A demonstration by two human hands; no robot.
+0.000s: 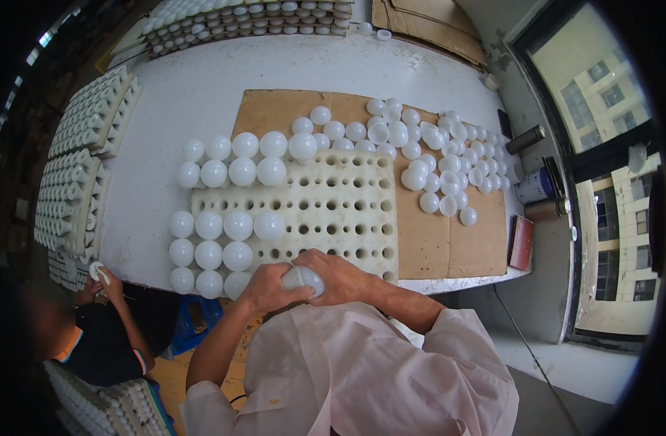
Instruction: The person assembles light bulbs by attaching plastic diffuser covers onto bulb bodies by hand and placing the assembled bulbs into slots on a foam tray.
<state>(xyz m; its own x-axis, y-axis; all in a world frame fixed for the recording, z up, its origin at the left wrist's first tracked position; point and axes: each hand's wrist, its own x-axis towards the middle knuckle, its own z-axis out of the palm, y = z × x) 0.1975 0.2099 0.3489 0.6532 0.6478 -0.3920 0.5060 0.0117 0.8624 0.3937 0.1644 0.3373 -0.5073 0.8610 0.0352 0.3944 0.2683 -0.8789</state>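
Note:
Close to my body, at the near edge of the foam tray, both my hands are closed around a white globe light bulb (309, 280). My left hand (266, 289) grips it from the left, with the thumb along its near side. From the right, my right hand (339, 277) wraps over it, fingers bent. The pale foam tray (333, 192) beyond has rows of round holes. White globes (238, 226) stand in rows over its left part, with a gap between two groups. Bare holes show over its right part.
Loose white dome covers (398, 134) lie scattered on a brown cardboard sheet (427, 251). Stacked trays stand at the far side (253, 22) and left (71, 196). A dark cylinder (526, 139) and red box (521, 242) sit right. A co-worker's hands (109, 283) hold a white round part.

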